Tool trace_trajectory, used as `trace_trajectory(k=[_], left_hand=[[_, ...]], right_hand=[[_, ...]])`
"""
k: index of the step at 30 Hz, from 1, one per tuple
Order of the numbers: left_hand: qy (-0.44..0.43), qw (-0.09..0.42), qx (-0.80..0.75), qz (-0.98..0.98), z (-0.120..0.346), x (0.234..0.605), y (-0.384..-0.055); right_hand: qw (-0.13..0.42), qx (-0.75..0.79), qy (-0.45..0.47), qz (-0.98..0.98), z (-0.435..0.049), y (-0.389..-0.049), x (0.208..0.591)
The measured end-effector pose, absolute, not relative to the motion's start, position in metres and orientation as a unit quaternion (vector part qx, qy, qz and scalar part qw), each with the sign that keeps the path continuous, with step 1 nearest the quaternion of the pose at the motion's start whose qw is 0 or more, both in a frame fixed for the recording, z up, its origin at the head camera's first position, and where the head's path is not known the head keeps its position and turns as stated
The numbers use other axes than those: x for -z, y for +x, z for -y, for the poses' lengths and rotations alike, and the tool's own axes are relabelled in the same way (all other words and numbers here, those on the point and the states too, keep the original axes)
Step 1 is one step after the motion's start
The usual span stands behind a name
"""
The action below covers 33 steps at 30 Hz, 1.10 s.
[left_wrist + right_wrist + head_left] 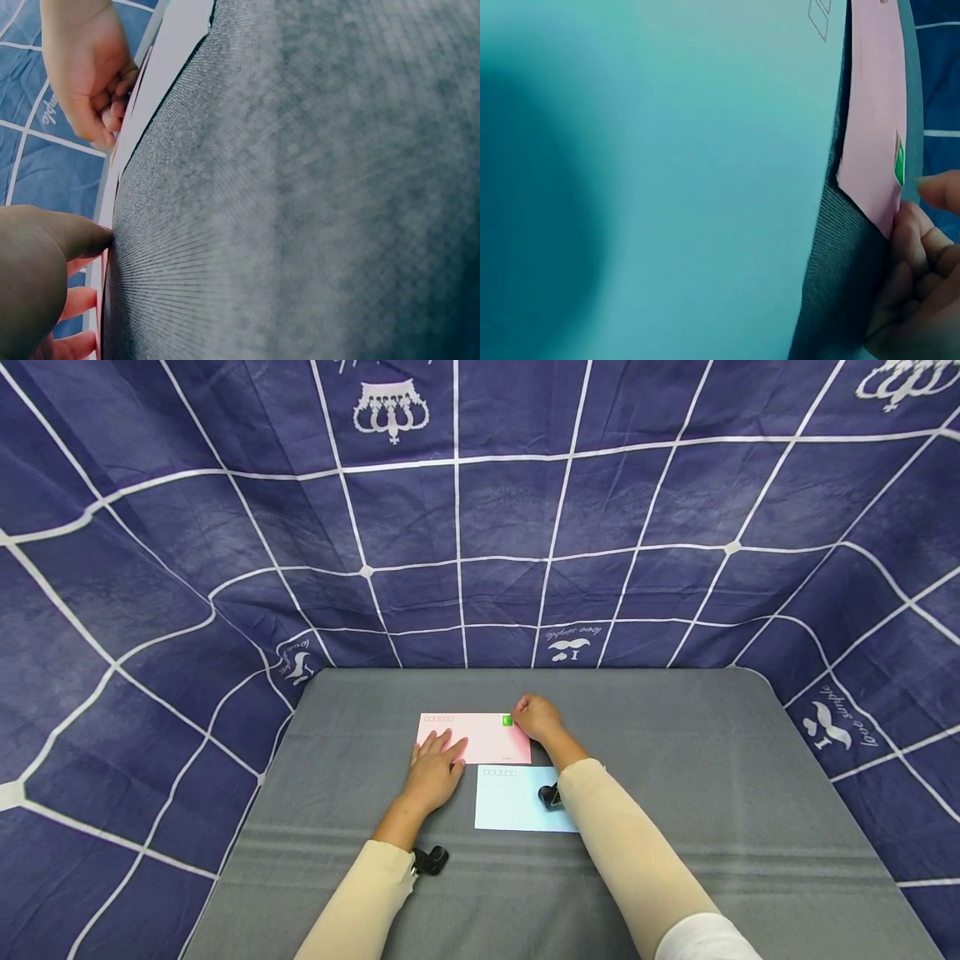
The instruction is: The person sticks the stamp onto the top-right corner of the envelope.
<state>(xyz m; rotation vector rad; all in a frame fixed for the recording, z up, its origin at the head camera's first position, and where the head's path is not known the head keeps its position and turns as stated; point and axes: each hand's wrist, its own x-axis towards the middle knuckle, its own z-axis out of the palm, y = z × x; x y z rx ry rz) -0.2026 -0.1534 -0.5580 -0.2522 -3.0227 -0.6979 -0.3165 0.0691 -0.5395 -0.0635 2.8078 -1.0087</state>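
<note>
Pink envelope (480,737) lies flat, address side up, on the grey cloth-covered table (675,793), toward the far middle of the surface; a dark blue backdrop with a white grid (225,527) hangs behind and to the sides. Just nearer the person, close beside it, lies a pale blue envelope (513,802), also face up, its right edge partly under the right forearm. Left hand (437,764) rests on the pink envelope's near-left corner, fingers straight and spread, palm down — likely pinning the paper so it cannot slide. Right hand (537,718) sits at the far-right corner with fingers curled, tips pressing down by a small green stamp (507,720); the right wrist view shows the stamp (899,163) on the pink paper, fingertips beside it. Whether they pinch the stamp or only press near it, cannot tell. Hands are apart, one at each end.
</note>
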Motion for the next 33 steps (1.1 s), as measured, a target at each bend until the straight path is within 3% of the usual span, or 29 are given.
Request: trace_trajectory(k=[23,33], left_hand=[[-0.074,0.013,0.224,0.972,0.153,0.555,-0.201],[-0.058,0.046,0.247,0.966,0.147,0.549,-0.204]], right_hand=[[0.101,0.415,0.002,-0.904,-0.076,-0.312,0.54],[0.091,0.405,-0.011,-0.91,-0.076,-0.304,0.534]])
